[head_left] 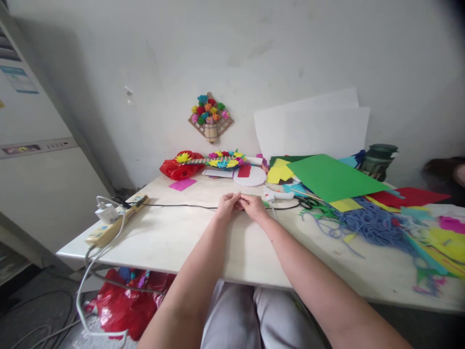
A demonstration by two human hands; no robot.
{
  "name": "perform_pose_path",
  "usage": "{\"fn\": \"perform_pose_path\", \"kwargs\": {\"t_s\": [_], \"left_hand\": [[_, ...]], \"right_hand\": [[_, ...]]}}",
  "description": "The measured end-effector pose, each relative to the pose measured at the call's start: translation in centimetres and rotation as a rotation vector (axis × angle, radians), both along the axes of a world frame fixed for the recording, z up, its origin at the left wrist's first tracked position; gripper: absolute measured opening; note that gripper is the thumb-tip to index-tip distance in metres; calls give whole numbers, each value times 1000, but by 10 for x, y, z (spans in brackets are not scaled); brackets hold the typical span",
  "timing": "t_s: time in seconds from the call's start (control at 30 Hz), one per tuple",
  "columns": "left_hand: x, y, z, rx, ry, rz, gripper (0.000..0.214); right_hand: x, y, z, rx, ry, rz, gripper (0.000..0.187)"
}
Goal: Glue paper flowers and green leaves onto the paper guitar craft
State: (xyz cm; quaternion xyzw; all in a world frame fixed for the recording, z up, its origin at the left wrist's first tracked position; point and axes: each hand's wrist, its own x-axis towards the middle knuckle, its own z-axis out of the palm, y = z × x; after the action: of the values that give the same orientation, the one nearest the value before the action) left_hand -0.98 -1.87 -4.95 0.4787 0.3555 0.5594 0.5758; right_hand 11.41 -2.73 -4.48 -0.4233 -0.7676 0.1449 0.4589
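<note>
My left hand (227, 205) and my right hand (254, 206) meet over the middle of the white table (170, 237), fingers pinched together on a small piece I cannot make out; a bit of green shows beside the right hand. A white glue gun (278, 195) lies just behind my right hand, its cable running across the table. A large green paper sheet (332, 177) lies to the right, with scissors (308, 201) next to it.
A power strip (114, 220) with plugged-in chargers sits at the table's left edge. Blue yarn (366, 224), coloured paper scraps, a red bag with paper flowers (181, 167), white card sheets (312, 128) and a dark jar (379, 160) crowd the right and back. A red bag lies under the table.
</note>
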Motion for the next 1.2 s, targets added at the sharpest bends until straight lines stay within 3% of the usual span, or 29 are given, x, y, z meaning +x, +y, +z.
{"fn": "perform_pose_path", "kwargs": {"t_s": [0.1, 0.27, 0.37, 0.47, 0.57, 0.7, 0.87, 1.07, 1.2], "left_hand": [[2, 1, 1, 36, 68, 91, 39], [3, 1, 3, 53, 167, 181, 36], [0, 1, 4, 53, 236, 212, 36], [-1, 2, 3, 53, 249, 240, 40], [-1, 4, 2, 74, 166, 265, 38], [1, 3, 1, 57, 46, 122, 36], [3, -4, 3, 55, -46, -30, 37], [3, -4, 4, -24, -65, -64, 39], [3, -2, 3, -45, -57, -13, 42]], "right_hand": [[-1, -4, 3, -29, -45, -9, 20], [0, -11, 10, -9, -310, -156, 18], [3, -12, 12, -4, -324, -170, 17], [5, -8, 12, -52, -227, -85, 19], [6, -6, 12, -165, -20, 112, 28], [6, -10, 18, -362, 240, 327, 33], [7, -9, 18, -458, 531, 340, 33], [9, -3, 16, -512, 697, 337, 33], [9, -8, 21, -520, 730, 336, 33]]}}
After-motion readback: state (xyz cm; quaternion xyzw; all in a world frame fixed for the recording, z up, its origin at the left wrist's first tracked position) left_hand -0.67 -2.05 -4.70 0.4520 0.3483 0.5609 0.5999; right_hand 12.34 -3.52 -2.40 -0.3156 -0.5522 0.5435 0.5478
